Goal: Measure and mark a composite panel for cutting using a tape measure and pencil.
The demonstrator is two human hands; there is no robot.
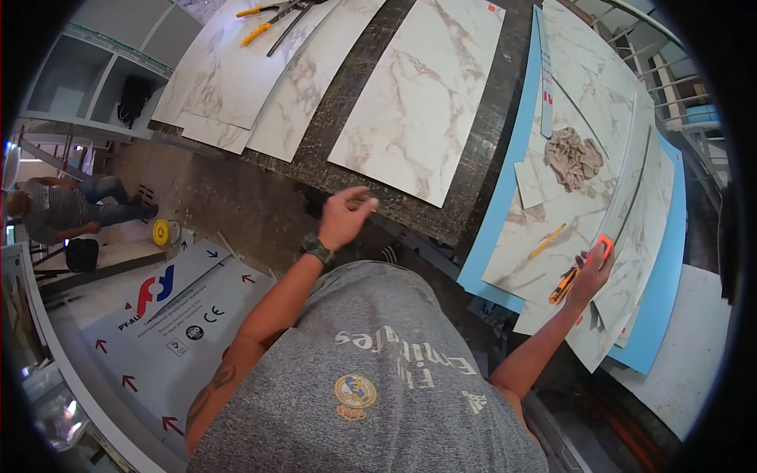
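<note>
My left hand is in the air by the near edge of the dark worktable. Its fingers are loosely bent and apart, with nothing in them. Just beyond it lies a long white marbled panel. Over at the right, my right hand is closed round a red-orange tool, above a stack of marbled panels. The hand covers much of this tool, so its exact kind is unclear. A yellow-and-black utility knife shows beside the fingers; whether the hand touches it, I cannot tell.
Yellow-handled snips and narrower marbled strips lie at the far left. On the right stack are a crumpled cloth, a yellow pencil and a blue-grey straightedge. A person sits at far left, near a yellow-lidded bucket.
</note>
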